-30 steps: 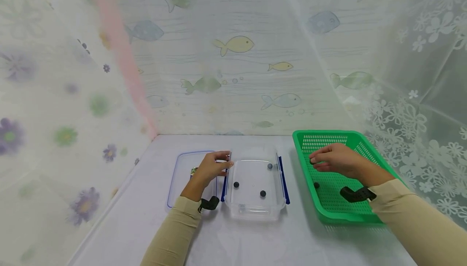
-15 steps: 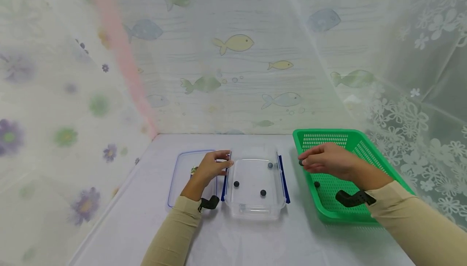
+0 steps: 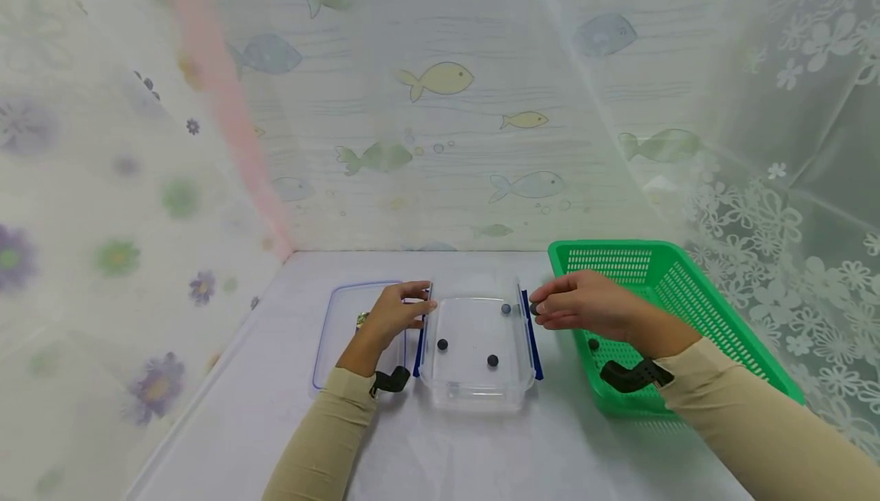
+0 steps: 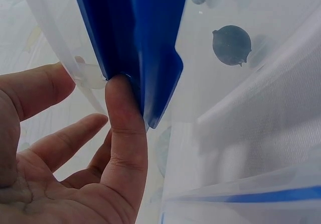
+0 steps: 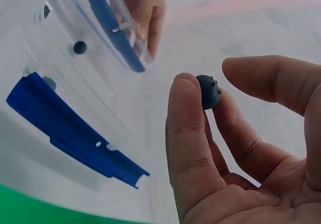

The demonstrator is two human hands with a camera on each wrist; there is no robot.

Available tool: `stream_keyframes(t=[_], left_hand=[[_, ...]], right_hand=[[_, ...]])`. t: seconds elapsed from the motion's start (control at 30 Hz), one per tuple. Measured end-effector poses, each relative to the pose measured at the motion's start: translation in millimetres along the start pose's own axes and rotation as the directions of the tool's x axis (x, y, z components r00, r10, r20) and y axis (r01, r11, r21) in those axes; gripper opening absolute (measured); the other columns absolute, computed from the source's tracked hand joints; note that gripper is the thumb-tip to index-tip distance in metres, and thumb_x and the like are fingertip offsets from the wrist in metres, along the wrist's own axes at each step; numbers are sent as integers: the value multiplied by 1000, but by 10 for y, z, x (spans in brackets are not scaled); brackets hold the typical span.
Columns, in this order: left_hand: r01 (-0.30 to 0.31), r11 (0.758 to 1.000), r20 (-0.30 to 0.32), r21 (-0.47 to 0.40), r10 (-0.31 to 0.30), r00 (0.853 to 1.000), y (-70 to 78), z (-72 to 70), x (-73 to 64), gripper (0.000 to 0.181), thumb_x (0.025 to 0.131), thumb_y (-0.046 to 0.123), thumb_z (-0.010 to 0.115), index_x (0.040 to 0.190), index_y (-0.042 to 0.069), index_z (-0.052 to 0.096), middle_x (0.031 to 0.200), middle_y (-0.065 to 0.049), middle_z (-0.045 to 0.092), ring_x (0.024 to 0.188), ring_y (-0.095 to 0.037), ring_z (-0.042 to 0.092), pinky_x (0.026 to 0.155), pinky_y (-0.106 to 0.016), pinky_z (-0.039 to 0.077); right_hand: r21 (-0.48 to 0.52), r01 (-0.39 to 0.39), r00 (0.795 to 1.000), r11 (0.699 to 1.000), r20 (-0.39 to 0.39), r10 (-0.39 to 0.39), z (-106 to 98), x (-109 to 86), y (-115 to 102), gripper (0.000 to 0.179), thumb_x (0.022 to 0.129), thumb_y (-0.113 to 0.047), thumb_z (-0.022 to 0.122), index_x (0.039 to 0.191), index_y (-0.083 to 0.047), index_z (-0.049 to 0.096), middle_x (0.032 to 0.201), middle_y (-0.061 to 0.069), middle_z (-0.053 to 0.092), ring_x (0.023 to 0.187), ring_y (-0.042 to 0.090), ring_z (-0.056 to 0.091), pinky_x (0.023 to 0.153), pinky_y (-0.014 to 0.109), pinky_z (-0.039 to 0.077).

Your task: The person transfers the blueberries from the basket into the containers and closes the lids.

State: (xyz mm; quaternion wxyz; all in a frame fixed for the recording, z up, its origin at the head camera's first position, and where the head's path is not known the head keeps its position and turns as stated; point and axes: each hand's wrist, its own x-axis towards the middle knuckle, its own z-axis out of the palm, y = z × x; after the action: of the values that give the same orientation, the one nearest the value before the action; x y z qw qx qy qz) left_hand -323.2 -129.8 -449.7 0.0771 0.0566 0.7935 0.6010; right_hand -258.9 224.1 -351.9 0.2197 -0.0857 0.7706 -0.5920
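Observation:
A clear plastic box (image 3: pixel 471 402) with blue side flaps (image 5: pixel 75 133) stands in the middle of the table. Three small dark balls lie inside, one of them a ball (image 3: pixel 493 360) near the front. My left hand (image 3: pixel 393 318) holds the box's left edge; in the left wrist view a fingertip presses the blue flap (image 4: pixel 135 43) there. Just outside the box's right flap, my right hand (image 3: pixel 584 306) pinches another small dark ball (image 5: pixel 208 92) with little bumps on it. Its fingertips sit level with the box's rim in the head view.
On the right, partly under my right forearm, stands a green perforated basket (image 3: pixel 608 245) with a dark ball (image 3: pixel 593 344) inside. A clear blue-edged lid (image 3: pixel 326 341) lies left of the box, partly behind my left hand. Patterned curtains (image 3: pixel 440 180) enclose the table's back and sides.
My right hand has moved left with the pinched ball, from over the green basket to the box's right side. The left hand has stayed at the box's left edge.

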Motion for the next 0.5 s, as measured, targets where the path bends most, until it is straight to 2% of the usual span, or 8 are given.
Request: stream_keyframes(t=[0.17,0.3,0.4,0.5], left_hand=[[6,1000,-6,3,-6,1000,5,-10,-6,59,93,21,79,148,13,58,136,-14,61,111,-25,68,84,-36,65],[7,1000,-5,9,-7,1000,7,-8,-11,59,93,22,79,148,14,58,136,-13,61,111,-25,67,85,-36,65],[9,1000,-2,6,-9,1000,17,-5,-16,60,94,22,79,149,13,58,137,-14,60,111,-25,68,85,-36,65],[13,1000,-3,0,-13,1000,26,-5,-18,59,94,21,79,148,12,58,137,-14,60,111,-25,68,85,-36,65]], right_hand=[[19,-7,1000,1000,7,7,117,76,4,39,96,-10,73,128,10,63,121,20,68,110,34,73,97,44,61],[13,-32,999,999,6,32,207,135,3,35,96,-11,73,126,5,66,119,17,70,106,30,74,97,44,61],[10,-36,999,999,17,35,253,171,9,34,97,-11,72,126,5,66,120,18,71,103,27,75,97,44,61],[13,-28,999,1000,39,27,283,193,13,37,98,-10,70,129,8,63,121,19,70,105,29,74,97,43,61]])
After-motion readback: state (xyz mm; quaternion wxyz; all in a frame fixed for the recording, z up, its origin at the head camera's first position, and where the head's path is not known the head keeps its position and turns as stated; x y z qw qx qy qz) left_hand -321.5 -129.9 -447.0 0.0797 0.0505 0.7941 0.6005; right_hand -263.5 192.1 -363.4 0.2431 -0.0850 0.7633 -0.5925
